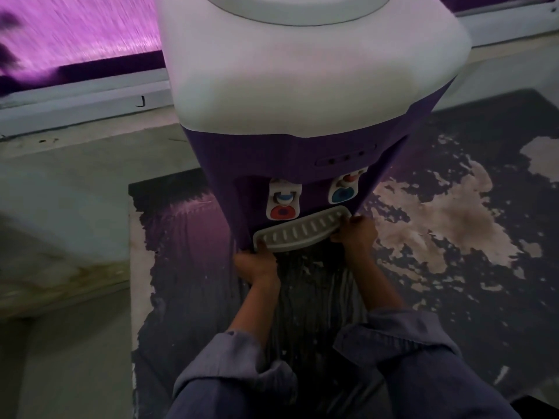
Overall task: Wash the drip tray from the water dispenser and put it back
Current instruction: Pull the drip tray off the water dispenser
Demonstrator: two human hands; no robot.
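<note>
A purple water dispenser (290, 152) with a white top stands in front of me. Its white slotted drip tray (302, 232) sits at the front, under two taps (282, 201). My left hand (257, 264) grips the tray's left end, thumb on top. My right hand (355, 234) holds the tray's right end. The tray lies against the dispenser body; whether it is seated in its slot is not clear. Both forearms wear rolled blue-grey sleeves.
The dispenser stands on a dark, worn mat (453, 237) with pale peeled patches. A pale floor (60, 207) spreads to the left. A low white ledge (75, 107) and a pink-lit wall run along the back.
</note>
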